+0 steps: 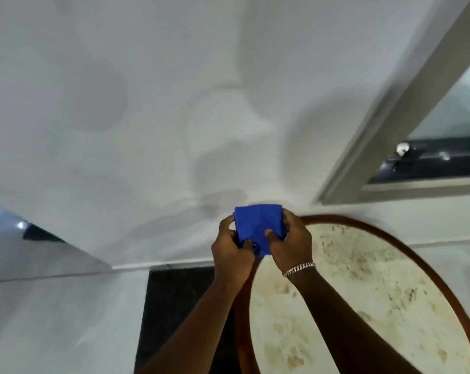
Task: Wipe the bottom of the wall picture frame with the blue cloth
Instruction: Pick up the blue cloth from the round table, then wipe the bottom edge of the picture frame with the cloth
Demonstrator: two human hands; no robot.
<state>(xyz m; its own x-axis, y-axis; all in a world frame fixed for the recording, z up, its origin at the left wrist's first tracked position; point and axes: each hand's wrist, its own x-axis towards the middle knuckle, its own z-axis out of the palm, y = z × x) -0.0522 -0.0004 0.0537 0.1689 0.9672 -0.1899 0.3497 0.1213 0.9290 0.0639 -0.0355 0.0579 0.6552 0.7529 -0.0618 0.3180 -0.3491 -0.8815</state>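
Note:
A folded blue cloth (255, 225) is held up in front of the white wall, below centre of the view. My left hand (232, 253) grips its lower left side and my right hand (289, 242), with a silver bracelet on the wrist, grips its right side. The wall picture frame (385, 128) hangs at the upper right, grey-beige with a glass pane. Its bottom rail (428, 188) runs just above and to the right of my hands, apart from the cloth.
A round table (363, 306) with a speckled cream top and a brown wooden rim stands under my right arm. A dark mat (180, 300) lies on the floor by the wall. A shiny grey surface (26, 252) juts in at the left edge.

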